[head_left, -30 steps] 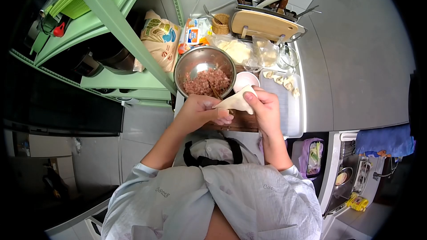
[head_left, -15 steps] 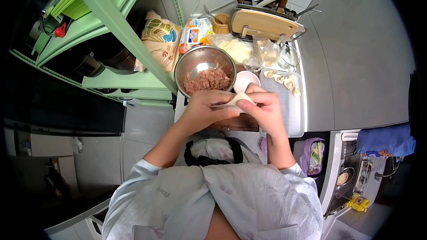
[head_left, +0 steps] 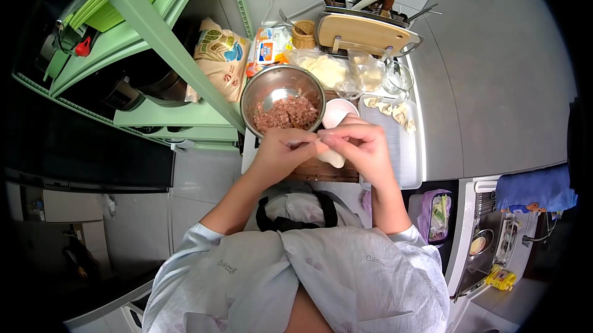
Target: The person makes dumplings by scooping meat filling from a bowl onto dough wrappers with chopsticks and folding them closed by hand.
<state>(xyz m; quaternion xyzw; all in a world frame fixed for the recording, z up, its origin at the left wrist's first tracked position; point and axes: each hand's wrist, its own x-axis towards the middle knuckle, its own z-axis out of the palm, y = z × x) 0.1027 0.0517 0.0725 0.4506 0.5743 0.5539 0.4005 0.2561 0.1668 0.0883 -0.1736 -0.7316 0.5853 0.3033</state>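
Between my hands hangs a pale wonton (head_left: 332, 158), its body showing below the fingertips. My left hand (head_left: 283, 152) pinches it from one side, and my right hand (head_left: 365, 147) pinches it from the other with thumb and forefinger. The fingers cover its upper part. Just beyond them stands a steel bowl (head_left: 252, 95) of minced meat (head_left: 287, 112), with a small pinkish-white bowl (head_left: 337, 110) beside it. Several folded wontons (head_left: 395, 112) lie at the far end of a white tray (head_left: 404, 163) to the right.
Behind the bowls are bagged wrappers (head_left: 324, 68), a wicker pot (head_left: 303, 35) and a rack with a cutting board (head_left: 364, 33) and knives. A large printed bag (head_left: 219, 61) leans by the green shelf (head_left: 167, 42) on the left. Below my hands is a wooden board (head_left: 327, 173).
Both hands have brought their fingertips together. The wrapper, a flat-looking flap before, now hangs lower as a rounded, folded shape. The whole view has shifted slightly.
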